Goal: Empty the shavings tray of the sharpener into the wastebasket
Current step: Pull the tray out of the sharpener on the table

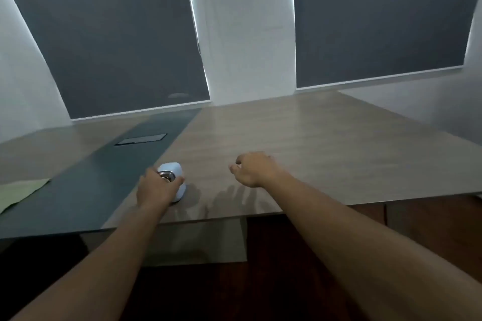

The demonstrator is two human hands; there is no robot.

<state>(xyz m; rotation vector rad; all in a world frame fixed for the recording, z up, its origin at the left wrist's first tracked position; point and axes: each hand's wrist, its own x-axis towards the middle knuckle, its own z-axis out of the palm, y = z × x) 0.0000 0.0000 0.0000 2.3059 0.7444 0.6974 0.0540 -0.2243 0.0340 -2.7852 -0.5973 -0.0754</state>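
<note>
A small pale blue sharpener [174, 170] with a shiny metal front stands on the wooden table [313, 143], near its front edge. My left hand [156, 188] is wrapped around its near side, thumb and fingers closed on the body. To the right, my right hand [254, 169] hovers just above the table with loosely curled fingers and nothing in it. Its shadow falls on the wood below. The shavings tray is hidden behind my left hand. No wastebasket is in view.
A dark blue-grey strip [104, 172] runs down the table's left part, with a closed cable hatch [142, 139] in it. A pale green sheet [19, 191] lies at the far left. Dark blinds and a white wall stand behind the table. Dark floor shows below the front edge.
</note>
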